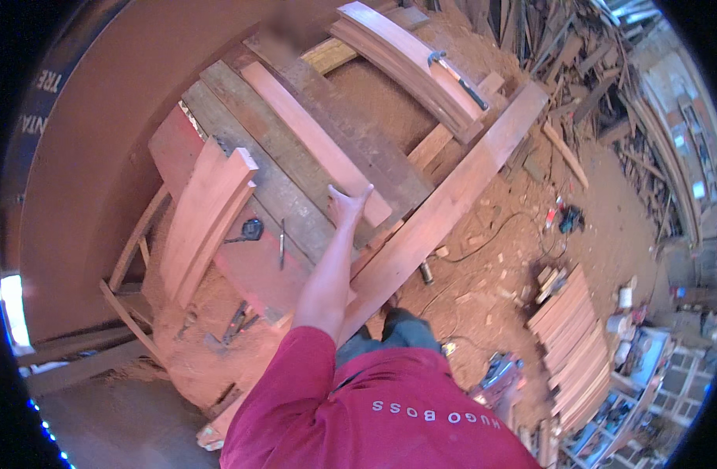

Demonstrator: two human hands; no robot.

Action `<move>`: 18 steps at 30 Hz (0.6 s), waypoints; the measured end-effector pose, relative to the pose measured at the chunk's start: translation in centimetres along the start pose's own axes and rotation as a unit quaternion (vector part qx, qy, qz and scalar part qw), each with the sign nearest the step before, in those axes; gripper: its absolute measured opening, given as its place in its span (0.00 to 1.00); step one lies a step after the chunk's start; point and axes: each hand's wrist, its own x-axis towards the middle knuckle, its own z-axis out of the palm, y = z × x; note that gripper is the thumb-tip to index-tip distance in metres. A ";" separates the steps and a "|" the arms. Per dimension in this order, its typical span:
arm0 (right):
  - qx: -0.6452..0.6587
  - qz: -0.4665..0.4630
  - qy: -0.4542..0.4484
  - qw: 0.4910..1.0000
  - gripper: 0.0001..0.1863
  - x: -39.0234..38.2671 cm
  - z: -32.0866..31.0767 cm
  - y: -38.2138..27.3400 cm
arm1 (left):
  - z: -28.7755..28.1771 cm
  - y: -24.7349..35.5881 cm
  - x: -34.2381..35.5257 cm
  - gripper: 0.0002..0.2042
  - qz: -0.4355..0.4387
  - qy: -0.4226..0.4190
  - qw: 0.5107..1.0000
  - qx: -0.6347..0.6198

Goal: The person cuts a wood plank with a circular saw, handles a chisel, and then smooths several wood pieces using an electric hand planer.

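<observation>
A long, straight wooden board [311, 133] lies across the plank-topped bench. My left hand [347, 206] grips it across its width near its close end, thumb and fingers spread to its two edges. Low at my right side, partly hidden by my shirt, my right hand [509, 391] is closed about a blue and red power tool [495, 370]; its fingers are hard to make out. Left of the board, a tape measure [252, 229] and a pencil-like marker [282, 244] rest on the bench. A hammer [458, 80] lies on stacked curved boards [405, 66] at the far side.
More curved pieces [202, 219] stand at the bench's left. A wide plank [452, 199] runs along its near right edge. Hand tools [237, 322] lie front left. Cables, offcuts and sawdust cover the floor, with a board stack [577, 344] at right and scrap wood [569, 70] behind.
</observation>
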 end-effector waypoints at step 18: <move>-0.362 -0.174 0.071 0.913 0.14 13.5 0.2 -2.6 | -6.4 -0.8 -9.8 0.32 0.022 -0.005 0.929 -0.370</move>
